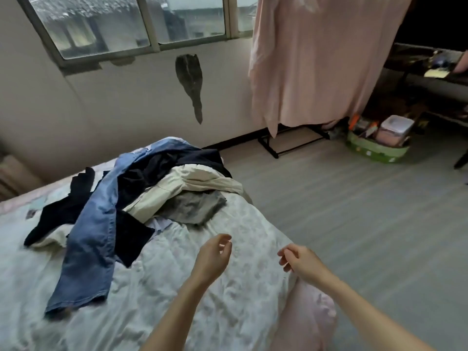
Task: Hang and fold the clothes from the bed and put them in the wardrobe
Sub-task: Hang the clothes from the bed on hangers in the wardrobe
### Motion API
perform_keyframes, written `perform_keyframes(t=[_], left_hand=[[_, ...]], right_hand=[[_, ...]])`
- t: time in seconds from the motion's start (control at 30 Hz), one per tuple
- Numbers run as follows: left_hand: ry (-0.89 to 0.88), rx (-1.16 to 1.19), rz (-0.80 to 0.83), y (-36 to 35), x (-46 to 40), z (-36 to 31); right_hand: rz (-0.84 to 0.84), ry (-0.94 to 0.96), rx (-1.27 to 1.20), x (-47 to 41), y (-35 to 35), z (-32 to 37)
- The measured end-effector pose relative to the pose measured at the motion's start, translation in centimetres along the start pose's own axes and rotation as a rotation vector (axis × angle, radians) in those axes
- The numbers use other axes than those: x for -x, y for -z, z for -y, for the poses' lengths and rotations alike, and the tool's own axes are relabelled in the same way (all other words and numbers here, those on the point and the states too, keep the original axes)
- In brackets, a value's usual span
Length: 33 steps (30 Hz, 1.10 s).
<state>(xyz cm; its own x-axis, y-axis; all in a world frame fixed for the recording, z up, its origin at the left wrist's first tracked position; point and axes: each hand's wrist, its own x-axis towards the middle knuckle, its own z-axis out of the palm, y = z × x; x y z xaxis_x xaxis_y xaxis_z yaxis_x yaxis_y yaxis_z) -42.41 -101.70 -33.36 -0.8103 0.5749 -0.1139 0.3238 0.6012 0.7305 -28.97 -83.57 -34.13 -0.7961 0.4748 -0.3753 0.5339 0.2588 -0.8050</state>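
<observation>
Over the bed [228,312], the left hand [212,257] and right hand [298,259] hang loose and hold nothing, near the pile of clothes [131,188] with blue jeans [88,239] on top

Faded blue jeans [91,236], navy top [187,158], cream garment [192,181], grey shirt [195,206]. Black piece [63,211] at left. White bedspread [202,300] with faint pale floral print. Pink curtain [316,59]. Green basket [377,150]. Grey floor [354,224].
</observation>
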Motion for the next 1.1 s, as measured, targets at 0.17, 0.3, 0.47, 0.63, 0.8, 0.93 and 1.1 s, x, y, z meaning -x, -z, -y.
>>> perform_keyframes(t=[0.17,0.3,0.47,0.63,0.8,0.93,1.1], left_hand=[[0.02,0.029,-0.084,-5.2,-7.5,-4.7],[0.109,0.054,-0.195,-10.1,-13.6,-9.0],[0.221,0.148,-0.261,-16.8,-22.7,-17.9],[0.203,0.171,-0.286,-18.3,-29.3,-24.5],[0.339,0.138,-0.388,-15.4,-30.4,-22.9],[0.419,0.135,-0.487,-11.8,-34.0,-19.8],[0.439,0.147,-0.57,-5.2,-42.5,-15.1]], right_hand=[[0.022,0.075,0.011,-9.4,7.7,-0.9],[0.114,0.132,0.066,-16.7,15.2,-2.2],[0.141,0.173,0.1,-24.3,26.8,-2.8],[0.16,0.224,0.125,-31.7,32.9,-1.0],[0.337,0.266,0.151,-35.7,31.1,2.4],[0.392,0.322,0.123,-40.5,29.1,6.8],[0.391,0.37,0.125,-48.8,24.6,14.3]])
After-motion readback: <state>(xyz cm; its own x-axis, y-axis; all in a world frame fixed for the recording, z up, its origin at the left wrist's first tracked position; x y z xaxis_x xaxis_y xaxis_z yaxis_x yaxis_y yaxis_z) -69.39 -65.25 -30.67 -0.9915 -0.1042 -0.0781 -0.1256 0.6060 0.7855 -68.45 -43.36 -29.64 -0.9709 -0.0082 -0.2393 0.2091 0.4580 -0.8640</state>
